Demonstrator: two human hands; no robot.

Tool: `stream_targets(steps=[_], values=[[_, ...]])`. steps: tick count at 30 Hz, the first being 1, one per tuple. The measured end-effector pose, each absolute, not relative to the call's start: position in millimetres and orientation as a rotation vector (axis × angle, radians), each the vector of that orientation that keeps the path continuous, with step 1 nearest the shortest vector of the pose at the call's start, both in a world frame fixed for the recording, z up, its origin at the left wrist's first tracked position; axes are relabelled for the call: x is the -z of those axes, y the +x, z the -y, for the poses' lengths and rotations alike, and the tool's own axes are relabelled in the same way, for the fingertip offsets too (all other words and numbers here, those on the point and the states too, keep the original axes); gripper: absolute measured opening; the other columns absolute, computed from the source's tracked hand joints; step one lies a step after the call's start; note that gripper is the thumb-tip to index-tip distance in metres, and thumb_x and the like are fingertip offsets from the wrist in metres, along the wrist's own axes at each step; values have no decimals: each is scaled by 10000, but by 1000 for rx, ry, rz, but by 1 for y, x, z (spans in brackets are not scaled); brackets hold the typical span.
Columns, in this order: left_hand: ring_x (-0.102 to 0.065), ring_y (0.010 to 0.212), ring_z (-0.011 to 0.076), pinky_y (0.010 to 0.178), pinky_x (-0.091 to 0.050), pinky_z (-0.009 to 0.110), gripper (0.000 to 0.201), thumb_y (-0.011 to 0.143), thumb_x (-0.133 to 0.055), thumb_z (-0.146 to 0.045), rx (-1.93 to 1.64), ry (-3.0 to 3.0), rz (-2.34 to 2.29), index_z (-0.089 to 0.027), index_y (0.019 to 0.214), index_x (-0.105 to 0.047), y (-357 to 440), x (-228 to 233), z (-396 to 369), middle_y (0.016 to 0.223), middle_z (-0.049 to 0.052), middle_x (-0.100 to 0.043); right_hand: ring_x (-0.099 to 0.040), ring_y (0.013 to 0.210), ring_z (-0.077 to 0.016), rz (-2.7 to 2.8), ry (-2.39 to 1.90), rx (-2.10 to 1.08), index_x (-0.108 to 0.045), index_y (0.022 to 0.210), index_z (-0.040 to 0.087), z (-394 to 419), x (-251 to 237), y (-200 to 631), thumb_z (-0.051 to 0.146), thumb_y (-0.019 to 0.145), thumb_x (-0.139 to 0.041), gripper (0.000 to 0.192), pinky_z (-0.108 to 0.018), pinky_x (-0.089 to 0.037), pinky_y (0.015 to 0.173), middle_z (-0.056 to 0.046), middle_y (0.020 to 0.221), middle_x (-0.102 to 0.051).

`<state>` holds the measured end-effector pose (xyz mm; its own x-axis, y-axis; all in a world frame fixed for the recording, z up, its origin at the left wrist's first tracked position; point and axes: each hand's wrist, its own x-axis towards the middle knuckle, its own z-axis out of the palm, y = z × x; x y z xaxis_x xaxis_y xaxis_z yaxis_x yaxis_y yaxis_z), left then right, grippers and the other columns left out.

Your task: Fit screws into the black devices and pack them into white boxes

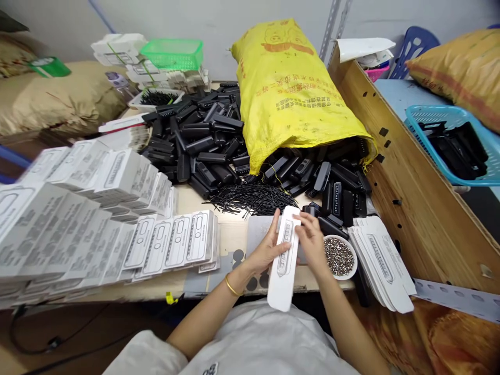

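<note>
Between left hand (267,250) and right hand (312,242) — flat white carton (284,260), grasped at both edges

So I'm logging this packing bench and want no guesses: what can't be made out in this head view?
- Print on the white carton: too small, partly covered by the left hand and right hand.
- Contents deep in the yellow sack: hidden by its cloth.
- Pieces in the small white bowl: too small to identify.
- Blue basket: cut off by the right edge.

Bright, even overhead light, soft shadows, wide-angle bending and blur toward the edges.
</note>
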<state>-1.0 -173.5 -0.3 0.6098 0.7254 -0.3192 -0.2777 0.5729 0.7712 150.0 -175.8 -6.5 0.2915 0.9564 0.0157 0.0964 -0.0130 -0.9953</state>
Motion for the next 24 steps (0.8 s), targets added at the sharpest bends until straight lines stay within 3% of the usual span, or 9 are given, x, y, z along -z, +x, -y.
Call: stream_targets(steps=[3,5,7,10,13,19,21,24], values=[[-643,913,187,820,-536,325,887,758,-743,-398,-732,908,-738,-311,1477,-229,5,5,173,1241,82,-582,-494,1229,-249,960,-1466,-929,-696,932,217,183,16,134,490,834,-582,312,-403,-403,1028,-107,1297,-513],[-616,935,183,825,-522,309,781,767,-731,-417,-766,970,-776,-259,1412,-320,9,9,173,1154,70,-602,-515,1192,-242,912,-1427,-980,-669,852,206,181,21,132,484,834,-579,294,-401,-402,1020,-103,1265,-539],[-613,910,172,813,-519,310,826,791,-704,-438,-770,965,-810,-256,1441,-230,11,12,174,1113,66,-608,-576,1030,-204,844,-1338,-1046,-622,880,218,176,24,134,460,803,-623,254,-372,-457,922,-69,1105,-593],[-629,882,170,828,-518,348,1000,825,-662,-447,-750,880,-842,-277,1501,55,12,14,176,1109,72,-623,-563,771,-144,729,-1203,-1120,-570,928,243,173,22,137,429,758,-682,276,-297,-481,746,14,848,-576],[-628,823,168,812,-512,357,1097,811,-679,-432,-716,887,-877,-254,1505,151,9,15,178,1020,55,-655,-502,649,-113,668,-1131,-1232,-541,720,217,170,18,138,461,736,-706,295,-250,-444,650,41,698,-533],[-610,828,168,797,-485,319,1065,809,-682,-401,-634,1099,-980,-235,1534,80,0,17,177,1024,64,-666,-513,600,-118,552,-1225,-1417,-612,722,199,160,17,141,502,587,-801,382,-260,-440,601,33,669,-598],[-590,752,144,728,-476,281,1075,816,-672,-418,-623,1085,-972,-237,1529,112,-2,15,175,968,46,-665,-550,629,-141,616,-1266,-1359,-627,689,192,164,18,139,557,656,-737,383,-284,-461,635,5,678,-634],[-540,647,102,633,-441,227,1113,812,-680,-436,-603,1019,-928,-245,1516,161,-7,12,172,884,11,-645,-630,821,-191,746,-1293,-1223,-679,795,193,183,20,131,558,794,-611,371,-329,-495,787,-50,864,-712]])
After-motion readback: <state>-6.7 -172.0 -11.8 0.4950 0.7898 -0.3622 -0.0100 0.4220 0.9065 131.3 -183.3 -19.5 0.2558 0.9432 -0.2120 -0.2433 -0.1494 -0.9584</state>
